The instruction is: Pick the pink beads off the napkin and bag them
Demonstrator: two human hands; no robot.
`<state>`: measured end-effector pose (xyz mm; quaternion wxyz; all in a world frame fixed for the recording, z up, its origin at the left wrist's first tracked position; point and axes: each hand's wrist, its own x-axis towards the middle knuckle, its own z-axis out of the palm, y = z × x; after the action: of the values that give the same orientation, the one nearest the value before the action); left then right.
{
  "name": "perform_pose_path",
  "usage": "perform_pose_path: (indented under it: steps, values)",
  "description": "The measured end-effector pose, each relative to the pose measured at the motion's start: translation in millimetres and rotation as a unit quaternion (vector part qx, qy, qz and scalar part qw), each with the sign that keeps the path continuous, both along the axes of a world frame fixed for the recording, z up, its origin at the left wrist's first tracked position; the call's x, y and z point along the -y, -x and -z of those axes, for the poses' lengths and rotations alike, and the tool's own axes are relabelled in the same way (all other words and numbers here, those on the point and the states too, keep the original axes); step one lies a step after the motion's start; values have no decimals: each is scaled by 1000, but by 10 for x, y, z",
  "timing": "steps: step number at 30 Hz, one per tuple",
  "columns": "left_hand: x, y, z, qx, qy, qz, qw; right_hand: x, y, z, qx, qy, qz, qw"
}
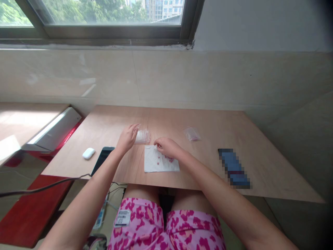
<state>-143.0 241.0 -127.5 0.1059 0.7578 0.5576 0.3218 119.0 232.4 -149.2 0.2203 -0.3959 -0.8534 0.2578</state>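
Observation:
My left hand (127,138) is at the left side of a small stack of clear plastic bags (143,136), its fingers curled at the upper edge of a bag. Over the top of a white paper napkin (152,165) hovers my right hand (168,147), thumb and fingertips pinched together; whatever is between them is too small to name. Several tiny pink pieces (170,159) lie on the napkin, partly under the right hand.
Another clear bag with something pinkish (191,134) lies at the back right. A pixelated phone-shaped object (234,168) rests at the right. On the left are a white earbud case (88,153) and a dark phone (102,158) near a black cable (52,183). The table's front edge (161,186) is above my lap.

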Motion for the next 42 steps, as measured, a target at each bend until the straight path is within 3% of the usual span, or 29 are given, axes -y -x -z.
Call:
perform_pose_path:
  steps: [6, 10, 12, 15, 19, 25, 32, 37, 39, 42]
  values:
    - [84, -230, 419, -105, 16, 8, 994, 39, -134, -25, 43, -27, -26, 998]
    - [149, -298, 587, -145, 30, 9, 989, -184, -604, -56, 58, -24, 84, 995]
    - [167, -308, 629, -168, 47, 10, 985, -324, -883, -55, 74, -25, 182, 980]
    - [184, -314, 662, -187, 55, 7, 981, -483, -1216, -13, 81, -32, 269, 959]
    - [194, -320, 671, -189, 45, 3, 981, -545, -1389, 99, 84, -34, 311, 946]
    - [201, -323, 665, -178, 30, 4, 984, -537, -1359, 191, 52, -20, 322, 945]
    - [205, -316, 684, -158, 10, 6, 987, -478, -1439, -14, -91, 7, 364, 927]
    - [187, -268, 695, -117, -18, -5, 993, -207, -1458, -259, -229, 49, 375, 897]
    - [232, -289, 625, -92, -41, -5, 995, -2, -1420, -359, -312, 92, 363, 873]
    - [431, -456, 384, -31, -50, 11, 998, 368, -1317, -498, -468, 196, 311, 804]
